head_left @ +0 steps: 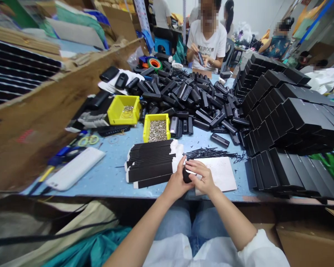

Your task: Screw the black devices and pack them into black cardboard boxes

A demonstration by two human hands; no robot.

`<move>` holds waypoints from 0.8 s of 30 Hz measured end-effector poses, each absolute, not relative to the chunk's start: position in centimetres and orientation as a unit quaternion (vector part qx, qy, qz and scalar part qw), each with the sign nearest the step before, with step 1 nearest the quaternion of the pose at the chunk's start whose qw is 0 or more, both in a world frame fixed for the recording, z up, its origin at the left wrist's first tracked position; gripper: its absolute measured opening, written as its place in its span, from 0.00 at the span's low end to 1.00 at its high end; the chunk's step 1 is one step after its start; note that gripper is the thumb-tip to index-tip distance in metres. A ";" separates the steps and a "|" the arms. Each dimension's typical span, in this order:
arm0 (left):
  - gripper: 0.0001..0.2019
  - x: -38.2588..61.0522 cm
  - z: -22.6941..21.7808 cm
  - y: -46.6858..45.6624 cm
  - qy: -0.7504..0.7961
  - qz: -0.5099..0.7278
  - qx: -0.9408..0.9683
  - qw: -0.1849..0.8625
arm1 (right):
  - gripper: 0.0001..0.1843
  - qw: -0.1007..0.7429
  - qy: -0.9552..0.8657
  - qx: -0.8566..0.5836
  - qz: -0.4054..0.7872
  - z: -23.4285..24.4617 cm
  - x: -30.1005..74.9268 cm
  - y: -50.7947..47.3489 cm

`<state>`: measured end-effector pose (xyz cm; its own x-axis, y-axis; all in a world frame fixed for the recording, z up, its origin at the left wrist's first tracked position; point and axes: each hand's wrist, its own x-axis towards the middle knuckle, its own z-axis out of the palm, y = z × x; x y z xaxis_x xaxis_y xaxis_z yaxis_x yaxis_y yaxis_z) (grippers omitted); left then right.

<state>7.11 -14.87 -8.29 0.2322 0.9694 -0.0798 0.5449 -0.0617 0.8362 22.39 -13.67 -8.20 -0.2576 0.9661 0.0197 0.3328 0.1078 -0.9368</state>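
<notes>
Black piece (pixel 187 175), one, pinched between left hand (pixel 176 182) and right hand (pixel 202 175).

The person wears white short sleeves (pixel 263 249) and blue jeans (pixel 174 221).

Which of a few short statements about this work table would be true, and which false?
1. The left hand and right hand hold one small black part together. True.
2. The yellow bin nearest the hands is empty. False: it is full of small silvery pieces.
3. Black boxes are stacked at the right. True.
4. The table is red. False: its top is light blue.
5. A person in a white shirt is at the far end. True.
</notes>
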 end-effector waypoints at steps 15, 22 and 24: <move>0.43 9.0 -9.2 -14.8 0.557 0.374 0.626 0.396 | 0.51 0.345 -0.689 -0.519 0.369 -7.4 23.9 -18.0; 0.33 15.2 -6.0 -14.8 0.393 0.383 0.662 0.510 | 0.46 0.425 -0.476 -0.769 0.005 2.6 46.1 -25.7; 0.30 19.1 -4.0 -14.6 0.335 0.324 0.698 0.543 | 0.48 0.413 -0.328 -0.848 -0.038 5.4 56.2 -26.2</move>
